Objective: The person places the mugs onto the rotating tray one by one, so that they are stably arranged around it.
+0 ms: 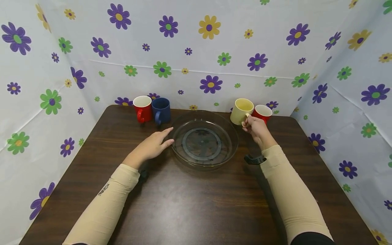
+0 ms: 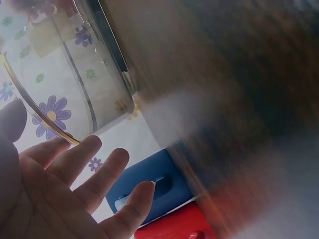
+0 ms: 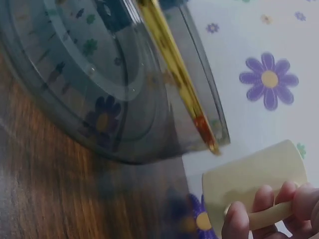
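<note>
By its handle, my right hand [image 1: 258, 131] grips a pale yellow mug [image 1: 239, 114] at the back right of the table. The right wrist view shows the fingers curled round the handle of this mug [image 3: 249, 184], its body tilted in that view. My left hand [image 1: 151, 144] has its fingers extended at the left rim of a round, clear glass dish [image 1: 202, 144]. In the left wrist view the fingers spread beside the edge of the dish [image 2: 82, 69], with the thumb near the rim.
A red mug [image 1: 146, 112] and a blue mug [image 1: 163, 112] stand side by side at the back left. Another red mug [image 1: 262, 112] stands behind my right hand, partly hidden. A flowered curtain [image 1: 183, 85] borders the back and sides of the dark wooden table [image 1: 190, 204].
</note>
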Demonstrator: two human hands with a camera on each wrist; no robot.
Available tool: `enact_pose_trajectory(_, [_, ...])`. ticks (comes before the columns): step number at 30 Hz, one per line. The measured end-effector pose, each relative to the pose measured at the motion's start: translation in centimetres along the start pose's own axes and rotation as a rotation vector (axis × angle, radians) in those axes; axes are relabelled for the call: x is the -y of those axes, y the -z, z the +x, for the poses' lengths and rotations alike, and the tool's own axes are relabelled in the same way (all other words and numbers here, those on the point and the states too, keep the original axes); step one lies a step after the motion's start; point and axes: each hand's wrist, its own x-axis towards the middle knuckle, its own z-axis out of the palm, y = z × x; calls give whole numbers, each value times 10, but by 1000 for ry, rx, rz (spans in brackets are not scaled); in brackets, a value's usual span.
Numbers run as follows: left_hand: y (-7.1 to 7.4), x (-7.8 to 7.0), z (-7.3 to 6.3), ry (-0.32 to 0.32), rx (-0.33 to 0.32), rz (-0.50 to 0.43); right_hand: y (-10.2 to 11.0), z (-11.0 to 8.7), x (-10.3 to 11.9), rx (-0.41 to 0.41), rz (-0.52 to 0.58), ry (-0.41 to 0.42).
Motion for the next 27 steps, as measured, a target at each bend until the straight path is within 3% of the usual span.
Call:
enact_pose_trajectory(21, [-1,-1,-2,-11,-16,-7,-19,-26,32,-1,-62,122])
enact_pose_trajectory(27, [-2,-2,-2,-9,-14,-11,-23,-33,40,35,-53,149])
